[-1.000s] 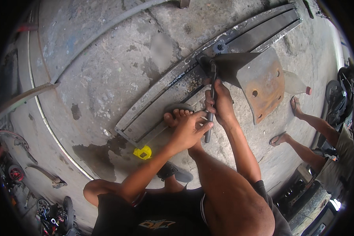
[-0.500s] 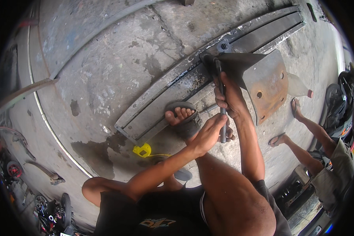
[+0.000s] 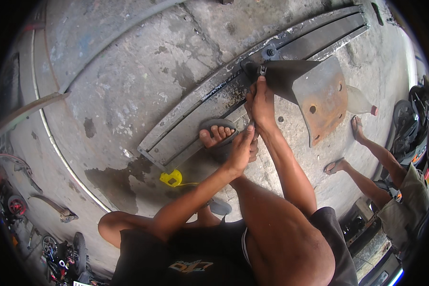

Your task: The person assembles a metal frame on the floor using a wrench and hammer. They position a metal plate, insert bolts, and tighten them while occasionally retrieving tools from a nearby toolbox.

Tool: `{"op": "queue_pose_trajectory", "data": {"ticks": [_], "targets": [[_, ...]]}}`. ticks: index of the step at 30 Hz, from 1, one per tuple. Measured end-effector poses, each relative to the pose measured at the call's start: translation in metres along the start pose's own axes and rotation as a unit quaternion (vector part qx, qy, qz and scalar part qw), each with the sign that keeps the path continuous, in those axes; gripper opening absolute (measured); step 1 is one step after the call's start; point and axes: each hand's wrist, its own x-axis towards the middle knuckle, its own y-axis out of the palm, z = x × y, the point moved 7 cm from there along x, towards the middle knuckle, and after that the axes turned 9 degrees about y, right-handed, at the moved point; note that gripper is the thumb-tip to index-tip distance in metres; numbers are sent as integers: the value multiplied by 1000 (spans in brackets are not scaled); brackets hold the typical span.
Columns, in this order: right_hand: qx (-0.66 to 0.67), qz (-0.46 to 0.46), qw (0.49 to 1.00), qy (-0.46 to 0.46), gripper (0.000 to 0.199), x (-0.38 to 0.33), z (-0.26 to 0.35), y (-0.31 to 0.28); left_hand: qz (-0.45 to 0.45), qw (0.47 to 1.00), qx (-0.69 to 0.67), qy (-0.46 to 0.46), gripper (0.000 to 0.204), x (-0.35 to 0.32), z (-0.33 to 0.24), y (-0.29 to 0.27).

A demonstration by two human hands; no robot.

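Seen from above, a seated or crouching person works on a grey, stained concrete floor with both bare hands close together, one just above the other, on a dark, bar-shaped metal tool. The right hand is wrapped around the tool below its head, its thumb pointing up along it; the left hand is curled around the nearer end, just below and to the left. Most of the handle is hidden by the fingers. The tool's head sits where a dark steel bracket meets a long, gently curved metal beam, which lies slantwise from lower left to upper right. The bracket juts toward the right and ends in a broad, rust-browned plate with round holes. Just above the tool's head, a bolt stands on a pale tab on the beam. The person's sandaled foot rests against the beam's near edge, left of the hands. Near the beam's lower left end lies a yellow tape measure, a short length of its tape drawn out. Behind the bracket, at right, a clear plastic bottle with a red cap lies on its side. Farther right are another person's legs in flip-flops, and motorcycle parts crowd the lower left.
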Motion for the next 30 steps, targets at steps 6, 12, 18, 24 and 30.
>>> {"op": "queue_pose_trajectory", "data": {"ticks": [6, 12, 18, 24, 30], "targets": [[-56, 56, 996, -39, 44, 6, -9, -3, -46, 902, 332, 272, 49, 24, -12, -33], [-413, -105, 869, -252, 44, -31, 21, -16, -55, 914, 332, 226, 55, 19, -7, -32], [-617, -165, 700, -319, 58, -46, 49, -1, -76, 902, 356, 233, 51, 18, -9, -29], [-591, -177, 672, -410, 58, -38, 44, -3, -80, 881, 398, 244, 51, 32, -6, -46], [-612, -120, 747, -230, 73, -28, 25, -8, -22, 934, 322, 153, 45, 45, 24, -50]]}}
